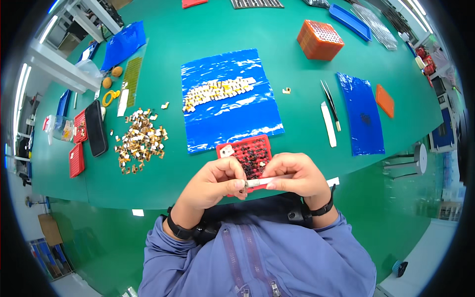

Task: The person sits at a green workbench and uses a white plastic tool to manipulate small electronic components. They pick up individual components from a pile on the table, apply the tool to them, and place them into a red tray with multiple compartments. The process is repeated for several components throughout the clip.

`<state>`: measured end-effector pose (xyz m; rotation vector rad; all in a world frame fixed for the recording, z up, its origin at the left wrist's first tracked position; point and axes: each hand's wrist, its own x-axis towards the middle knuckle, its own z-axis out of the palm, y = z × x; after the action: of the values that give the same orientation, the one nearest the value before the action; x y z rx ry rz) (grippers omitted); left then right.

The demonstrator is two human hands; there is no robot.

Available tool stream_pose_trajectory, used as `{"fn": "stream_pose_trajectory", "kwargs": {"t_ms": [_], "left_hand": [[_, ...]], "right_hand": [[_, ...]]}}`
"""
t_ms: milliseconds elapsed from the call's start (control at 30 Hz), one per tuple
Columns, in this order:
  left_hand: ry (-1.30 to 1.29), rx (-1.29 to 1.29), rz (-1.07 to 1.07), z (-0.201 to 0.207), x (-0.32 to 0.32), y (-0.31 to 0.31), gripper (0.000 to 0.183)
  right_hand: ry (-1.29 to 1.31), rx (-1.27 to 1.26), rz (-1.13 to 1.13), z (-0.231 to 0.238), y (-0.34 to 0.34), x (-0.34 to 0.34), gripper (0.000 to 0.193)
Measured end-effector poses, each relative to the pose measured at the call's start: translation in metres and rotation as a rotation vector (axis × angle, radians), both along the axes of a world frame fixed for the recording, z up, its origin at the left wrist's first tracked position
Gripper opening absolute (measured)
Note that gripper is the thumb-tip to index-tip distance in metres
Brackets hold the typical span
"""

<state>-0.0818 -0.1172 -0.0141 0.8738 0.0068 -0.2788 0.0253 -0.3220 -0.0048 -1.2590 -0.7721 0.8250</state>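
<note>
At the table's near edge, my left hand (213,184) and my right hand (299,175) meet in front of me. Between thumb and fingers my right hand pinches a narrow white strip (269,179). The strip's left end reaches the closed fingertips of my left hand, which pinch a small piece, mostly hidden, that looks like one of the small white-and-gold parts. Just beyond and partly under both hands lies a red tray (267,143) holding many small black parts. A blue sheet (232,123) behind it carries small white-and-gold parts (217,92) laid close together in rows.
Left: a loose heap of white-and-gold parts (141,141), a black case (95,128), red trays (76,159), yellow scissors (110,98). Right: tweezers (330,105), another white strip (328,124), a smaller blue sheet (361,116), an orange tray (385,101). An orange tray stack (319,42) stands farther back.
</note>
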Motion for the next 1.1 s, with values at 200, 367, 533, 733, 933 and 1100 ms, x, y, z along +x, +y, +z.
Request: {"fn": "stream_pose_trajectory", "kwargs": {"t_ms": [200, 367, 533, 733, 933, 1100], "left_hand": [[0.025, 0.026, 0.010, 0.004, 0.000, -0.001, 0.010], [0.013, 0.002, 0.022, 0.002, 0.001, -0.001, 0.011], [0.009, -0.009, 0.053, -0.001, 0.002, -0.001, 0.009], [0.021, -0.077, 0.173, -0.002, 0.004, -0.002, 0.004], [0.073, 0.000, 0.325, 0.005, 0.004, -0.004, 0.007], [-0.051, -0.037, 0.342, -0.001, 0.003, -0.002, 0.007]], "right_hand": [[-0.153, 0.041, -0.014, -0.008, 0.001, 0.002, 0.008], [-0.019, -0.120, 0.027, 0.003, -0.002, 0.003, 0.011], [-0.113, -0.046, -0.113, -0.002, 0.002, -0.001, 0.010], [-0.315, -0.102, -0.292, -0.003, 0.006, 0.000, 0.012], [-0.264, -0.071, -0.407, -0.008, 0.006, -0.001, 0.012], [-0.247, -0.026, -0.423, -0.008, 0.007, 0.000, 0.011]]}}
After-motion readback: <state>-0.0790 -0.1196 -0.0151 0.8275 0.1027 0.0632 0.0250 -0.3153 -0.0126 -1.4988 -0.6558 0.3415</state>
